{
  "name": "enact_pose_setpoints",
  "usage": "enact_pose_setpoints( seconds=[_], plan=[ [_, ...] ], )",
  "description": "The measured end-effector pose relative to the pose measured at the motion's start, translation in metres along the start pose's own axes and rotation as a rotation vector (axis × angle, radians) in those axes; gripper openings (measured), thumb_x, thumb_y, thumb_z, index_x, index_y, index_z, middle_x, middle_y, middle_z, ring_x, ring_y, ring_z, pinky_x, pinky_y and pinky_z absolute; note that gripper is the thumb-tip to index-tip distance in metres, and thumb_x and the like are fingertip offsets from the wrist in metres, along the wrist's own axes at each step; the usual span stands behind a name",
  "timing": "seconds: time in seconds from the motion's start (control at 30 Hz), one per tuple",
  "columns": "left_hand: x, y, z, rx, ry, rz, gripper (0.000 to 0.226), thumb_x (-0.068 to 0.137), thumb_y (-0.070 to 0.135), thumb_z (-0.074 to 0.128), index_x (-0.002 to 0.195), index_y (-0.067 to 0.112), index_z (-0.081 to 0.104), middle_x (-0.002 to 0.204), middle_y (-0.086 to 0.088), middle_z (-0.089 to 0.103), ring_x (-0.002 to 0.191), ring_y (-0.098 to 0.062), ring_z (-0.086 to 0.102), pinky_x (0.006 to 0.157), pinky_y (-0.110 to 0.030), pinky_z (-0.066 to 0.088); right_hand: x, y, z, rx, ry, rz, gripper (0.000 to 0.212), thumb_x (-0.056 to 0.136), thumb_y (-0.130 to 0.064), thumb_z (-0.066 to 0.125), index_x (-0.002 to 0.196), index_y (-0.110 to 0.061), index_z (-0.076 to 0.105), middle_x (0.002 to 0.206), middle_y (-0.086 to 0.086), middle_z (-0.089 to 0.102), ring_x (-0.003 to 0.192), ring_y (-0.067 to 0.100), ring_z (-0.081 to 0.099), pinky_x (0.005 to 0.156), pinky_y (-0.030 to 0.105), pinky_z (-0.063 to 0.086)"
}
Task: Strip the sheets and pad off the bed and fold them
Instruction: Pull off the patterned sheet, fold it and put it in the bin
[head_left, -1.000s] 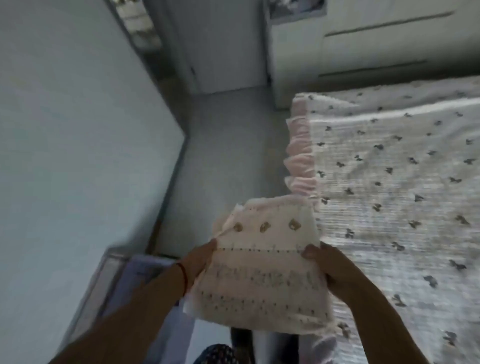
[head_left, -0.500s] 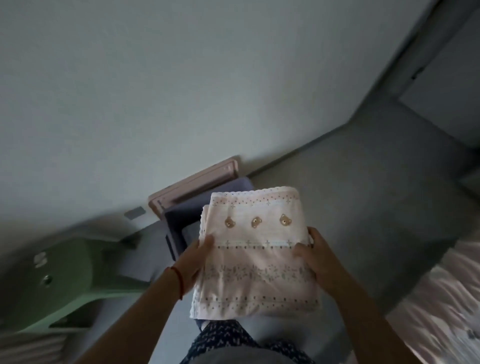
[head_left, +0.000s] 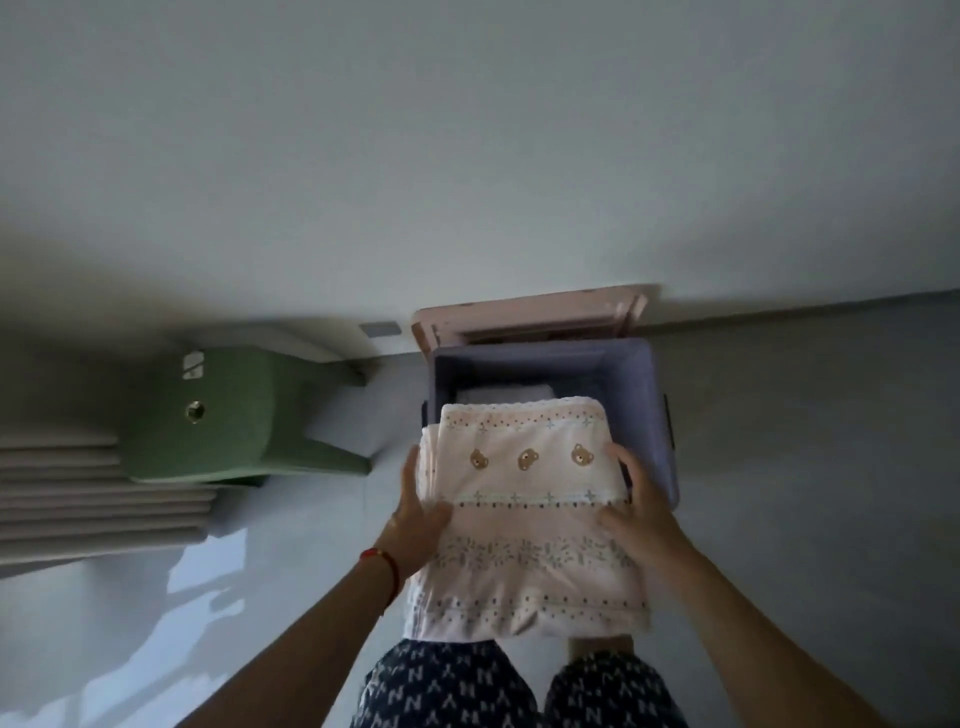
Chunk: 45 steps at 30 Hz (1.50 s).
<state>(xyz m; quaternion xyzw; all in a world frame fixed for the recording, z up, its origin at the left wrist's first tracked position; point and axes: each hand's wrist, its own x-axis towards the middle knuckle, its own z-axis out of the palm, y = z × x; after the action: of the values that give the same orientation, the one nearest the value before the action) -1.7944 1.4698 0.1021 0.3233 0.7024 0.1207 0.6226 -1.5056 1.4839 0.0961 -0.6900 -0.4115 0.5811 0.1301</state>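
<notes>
Folded sheet (head_left: 530, 509) gripped flat at both sides, left hand (head_left: 418, 512) and right hand (head_left: 636, 512), fingers curled under (likely to keep folds intact), above bin (head_left: 647, 415).

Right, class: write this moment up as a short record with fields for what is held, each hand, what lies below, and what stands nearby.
held: folded pink sheet, bear print on top
left hand: grips the sheet's left edge
right hand: grips its right edge
below: open purple box on the floor, pale cloth inside
nearby: green stool by the wall
</notes>
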Motion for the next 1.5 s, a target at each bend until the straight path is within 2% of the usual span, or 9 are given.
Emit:
enact_pose_setpoints(
  seconds=[0.2, 0.33, 0.43, 0.53, 0.77, 0.97, 1.07, 1.2, 1.5],
  plan=[
    [0.121, -0.040, 0.044, 0.037, 0.145, -0.003, 0.075, 0.102, 0.028, 0.047, 0.146, 0.064, -0.001, 0.130, -0.003, 0.053, 0.103, -0.033, 0.067, 0.084, -0.061, 0.058, 0.155, 0.049, 0.003, -0.080, -0.134, 0.051, 0.078, 0.085, -0.005, 0.059, 0.142, -0.052, 0.032, 0.134, 0.000, 0.053, 0.101, 0.027, 0.064, 0.079, 0.047, 0.059],
    [0.236, -0.052, 0.071, 0.125, 0.275, 0.032, 0.063, 0.107, 0.022, 0.037, 0.151, 0.055, 0.006, 0.125, 0.003, 0.055, 0.093, -0.018, 0.064, 0.077, -0.031, 0.059, 0.268, 0.095, 0.011, -0.088, -0.070, 0.082, 0.081, 0.087, 0.004, 0.058, 0.143, -0.050, 0.034, 0.122, 0.010, 0.058, 0.088, 0.027, 0.066, 0.061, 0.036, 0.059],
    [0.323, -0.079, 0.090, 0.247, 0.378, 0.086, 0.059, 0.107, 0.018, 0.029, 0.152, 0.054, 0.017, 0.096, -0.004, 0.060, 0.067, -0.018, 0.060, 0.054, -0.022, 0.051, 0.343, 0.133, 0.037, -0.063, -0.029, 0.035, 0.084, 0.088, 0.002, 0.059, 0.144, -0.055, 0.034, 0.134, -0.003, 0.052, 0.097, 0.013, 0.063, 0.072, 0.028, 0.058],
    [0.389, -0.123, 0.107, 0.322, 0.494, 0.066, 0.061, 0.105, 0.019, 0.028, 0.145, 0.064, 0.024, 0.094, -0.008, 0.050, 0.072, -0.026, 0.058, 0.066, -0.040, 0.056, 0.401, 0.181, 0.070, 0.000, 0.028, 0.007, 0.086, 0.086, 0.003, 0.058, 0.142, -0.058, 0.037, 0.134, -0.007, 0.054, 0.097, 0.010, 0.064, 0.083, 0.035, 0.060],
    [0.476, -0.217, 0.119, 0.279, 0.409, -0.030, 0.073, 0.103, 0.003, 0.036, 0.145, 0.063, 0.029, 0.128, -0.009, 0.044, 0.112, -0.024, 0.051, 0.103, -0.031, 0.038, 0.472, 0.290, 0.135, -0.084, -0.140, -0.077, 0.082, 0.100, -0.020, 0.061, 0.154, -0.055, 0.011, 0.164, -0.003, 0.025, 0.145, 0.020, 0.035, 0.118, 0.047, 0.037],
    [0.472, -0.229, 0.119, 0.507, 0.468, 0.062, 0.077, 0.097, 0.001, 0.045, 0.154, 0.047, 0.023, 0.142, -0.024, 0.034, 0.124, -0.040, 0.045, 0.105, -0.050, 0.045, 0.457, 0.293, 0.129, -0.410, -0.104, -0.180, 0.092, 0.101, -0.022, 0.060, 0.155, -0.056, -0.006, 0.155, 0.007, 0.030, 0.119, 0.013, 0.049, 0.095, 0.031, 0.049],
    [0.468, -0.208, 0.124, 0.989, 0.456, 0.211, 0.096, 0.084, 0.012, 0.070, 0.160, 0.024, 0.014, 0.158, -0.034, 0.006, 0.142, -0.054, 0.020, 0.111, -0.066, 0.033, 0.445, 0.282, 0.123, -0.939, -0.117, -0.401, 0.120, 0.082, -0.055, 0.075, 0.160, -0.036, -0.014, 0.166, 0.015, -0.011, 0.152, 0.038, 0.016, 0.109, 0.051, 0.045],
    [0.487, -0.191, 0.114, 1.635, 0.024, 0.083, 0.141, 0.079, 0.053, 0.075, 0.143, 0.016, -0.044, 0.145, -0.032, -0.047, 0.141, -0.050, -0.034, 0.116, -0.070, -0.008, 0.458, 0.283, 0.134, -1.322, -0.219, -0.509, 0.158, 0.048, -0.077, 0.083, 0.160, -0.024, -0.015, 0.162, 0.025, -0.027, 0.150, 0.050, -0.020, 0.108, 0.084, 0.009],
    [0.533, -0.231, 0.119, 1.648, 0.075, -0.031, 0.136, 0.084, 0.033, 0.075, 0.139, 0.020, -0.049, 0.140, -0.032, -0.053, 0.136, -0.048, -0.042, 0.115, -0.069, -0.009, 0.503, 0.301, 0.164, -1.249, -0.340, -0.305, 0.152, 0.067, -0.053, 0.088, 0.147, -0.036, -0.041, 0.145, 0.013, -0.058, 0.136, 0.038, -0.051, 0.112, 0.080, 0.006]
  ],
)
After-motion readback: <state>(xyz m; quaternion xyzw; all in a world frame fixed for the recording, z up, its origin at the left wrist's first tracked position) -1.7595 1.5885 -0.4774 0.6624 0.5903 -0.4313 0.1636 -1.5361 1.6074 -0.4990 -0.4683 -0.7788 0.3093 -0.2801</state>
